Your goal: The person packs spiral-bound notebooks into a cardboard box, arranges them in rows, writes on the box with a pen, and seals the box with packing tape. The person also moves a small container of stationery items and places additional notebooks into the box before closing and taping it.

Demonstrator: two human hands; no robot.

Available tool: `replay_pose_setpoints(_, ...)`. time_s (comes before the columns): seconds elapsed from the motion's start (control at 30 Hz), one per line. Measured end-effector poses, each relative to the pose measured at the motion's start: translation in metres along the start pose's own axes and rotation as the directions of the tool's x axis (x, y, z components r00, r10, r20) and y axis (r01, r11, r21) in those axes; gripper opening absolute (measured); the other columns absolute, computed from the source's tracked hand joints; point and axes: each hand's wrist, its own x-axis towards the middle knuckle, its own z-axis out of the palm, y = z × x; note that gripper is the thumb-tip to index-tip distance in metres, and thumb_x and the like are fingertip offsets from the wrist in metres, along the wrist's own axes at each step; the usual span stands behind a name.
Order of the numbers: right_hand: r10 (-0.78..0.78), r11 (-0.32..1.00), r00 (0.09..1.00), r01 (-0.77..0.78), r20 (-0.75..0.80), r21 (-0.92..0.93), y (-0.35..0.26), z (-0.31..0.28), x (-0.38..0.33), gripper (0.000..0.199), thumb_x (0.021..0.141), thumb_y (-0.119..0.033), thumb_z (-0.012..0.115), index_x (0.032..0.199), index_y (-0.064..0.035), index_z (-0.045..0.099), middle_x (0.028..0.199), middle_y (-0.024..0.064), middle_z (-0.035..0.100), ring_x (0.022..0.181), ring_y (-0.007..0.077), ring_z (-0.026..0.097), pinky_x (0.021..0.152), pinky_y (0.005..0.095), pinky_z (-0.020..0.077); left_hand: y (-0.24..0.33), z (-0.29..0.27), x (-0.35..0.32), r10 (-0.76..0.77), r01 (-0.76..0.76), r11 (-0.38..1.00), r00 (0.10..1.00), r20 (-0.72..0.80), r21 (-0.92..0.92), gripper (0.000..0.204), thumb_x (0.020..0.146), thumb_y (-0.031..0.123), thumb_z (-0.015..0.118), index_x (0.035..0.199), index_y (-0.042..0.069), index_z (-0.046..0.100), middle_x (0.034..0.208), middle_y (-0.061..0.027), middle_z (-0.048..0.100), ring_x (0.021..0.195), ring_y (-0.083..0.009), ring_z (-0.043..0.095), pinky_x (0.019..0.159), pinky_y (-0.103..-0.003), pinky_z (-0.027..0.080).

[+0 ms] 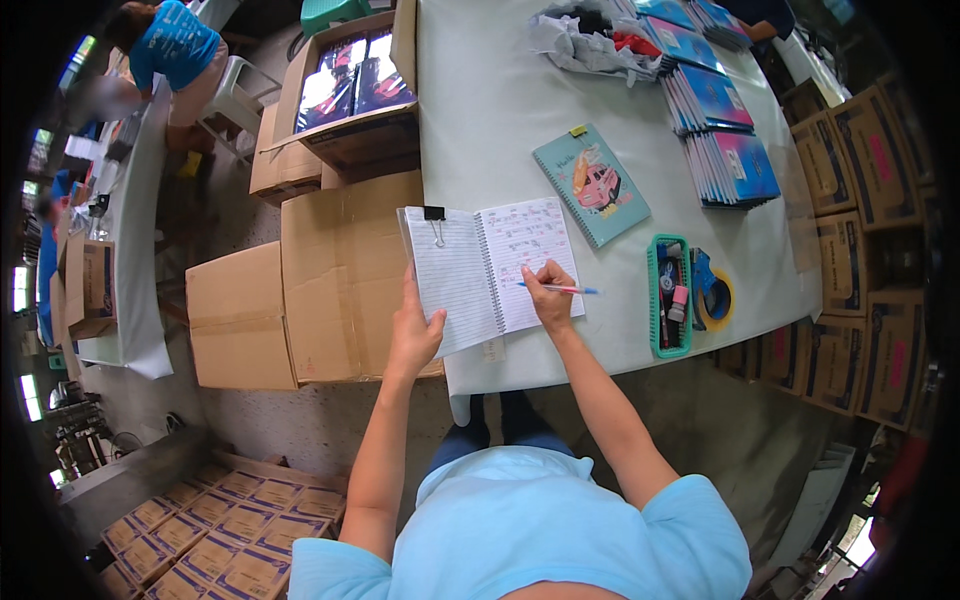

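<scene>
A spiral notebook [455,285] lies spread on the table's left edge, its right page carrying handwriting and its left page ruled. A black binder clip [434,214] grips the top of the left page. My left hand [415,325] holds that page's outer edge, thumb on top and fingers underneath. In my right hand [549,297] is a pen [570,289] with a blue and pink barrel, its tip at the written page. Beyond it rests a closed teal notebook [592,185] with a pink vehicle on its cover.
A green basket [670,345] of markers and a tape dispenser [712,292] sit right of the notebook. Stacked blue booklets [735,165] and a plastic bag [590,45] lie farther back. Cardboard boxes [350,270] adjoin the table's left side; a person in blue [180,50] is far left.
</scene>
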Motion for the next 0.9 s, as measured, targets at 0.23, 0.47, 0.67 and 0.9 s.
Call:
replay_pose_setpoints(0.23,-0.119,0.982,0.992,0.113,-0.033,-0.153,0.009,0.023,-0.009,0.037,0.079,-0.007,0.065,0.055,-0.0036,0.038,0.046,0.0012,0.038,0.044,0.0069,0.032,0.041,0.0278,0.0282,0.01,0.002,-0.003,0.01,-0.009,0.999,1.0,-0.008,0.046,0.074,0.08,-0.003,0.053,0.143,0.008,0.016,0.128,-0.0243,0.047,0.113,-0.0364,0.053,0.09,-0.039,0.046)
replay_pose_setpoints(0.47,-0.164,0.964,0.986,0.157,-0.019,-0.213,0.015,0.024,-0.009,0.034,0.078,-0.005,0.064,0.056,-0.0026,0.039,0.045,0.0052,0.04,0.04,0.0097,0.034,0.04,0.0284,0.0299,0.015,0.008,-0.002,0.075,-0.074,0.993,0.997,-0.007,0.092,0.077,0.08,-0.005,0.048,0.144,0.012,0.009,0.11,-0.0299,0.057,0.1,-0.0423,0.059,0.086,-0.042,0.048)
replay_pose_setpoints(0.67,-0.195,0.949,0.981,0.192,0.014,-0.251,0.008,0.025,-0.009,0.033,0.079,-0.006,0.063,0.056,-0.0027,0.04,0.045,0.0063,0.041,0.04,0.0112,0.036,0.04,0.0292,0.0309,0.02,0.008,-0.003,0.032,-0.033,0.995,0.999,0.01,0.098,0.076,0.081,-0.004,0.048,0.144,0.01,0.008,0.106,-0.0311,0.058,0.098,-0.0425,0.059,0.085,-0.043,0.048)
replay_pose_setpoints(0.9,0.009,1.0,0.999,-0.009,0.041,-0.009,0.009,0.004,-0.006,0.03,0.082,-0.006,0.061,0.057,-0.0033,0.043,0.049,0.0037,0.047,0.04,0.0097,0.039,0.04,0.0275,0.032,0.03,0.014,-0.003,0.017,-0.021,0.999,0.995,0.097,0.036,0.071,0.087,0.014,0.056,0.144,0.007,0.014,0.116,-0.0287,0.055,0.102,-0.0408,0.058,0.083,-0.041,0.05)
